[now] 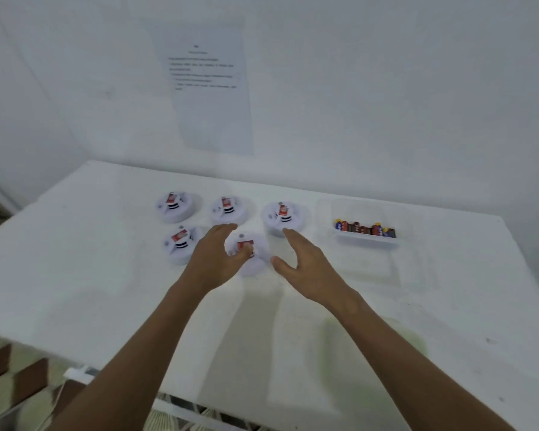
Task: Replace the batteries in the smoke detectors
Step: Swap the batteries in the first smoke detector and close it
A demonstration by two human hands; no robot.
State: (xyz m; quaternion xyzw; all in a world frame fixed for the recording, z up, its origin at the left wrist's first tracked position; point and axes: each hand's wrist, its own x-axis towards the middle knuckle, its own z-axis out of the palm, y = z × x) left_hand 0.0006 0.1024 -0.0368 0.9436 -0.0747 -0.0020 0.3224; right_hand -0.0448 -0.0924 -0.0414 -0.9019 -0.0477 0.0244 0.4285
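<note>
Five white smoke detectors are counted on the tabletop [106, 275], each with a red battery. The nearest detector [252, 253] is touched by the left hand [215, 259], whose thumb seemingly presses its battery [245, 245]. The right hand [305, 265] is held spread, empty, just beside that detector. Well apart from it, batteries [364, 230] are held in a clear tray [367, 244].

white smoke detectors [175, 207], red-labelled batteries [245, 246], seemingly black-striped

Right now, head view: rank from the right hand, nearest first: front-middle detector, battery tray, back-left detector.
From the right hand:
1. Front-middle detector, just left of it, under the left hand.
2. Battery tray, off to the right.
3. Back-left detector, far left, back row.
</note>
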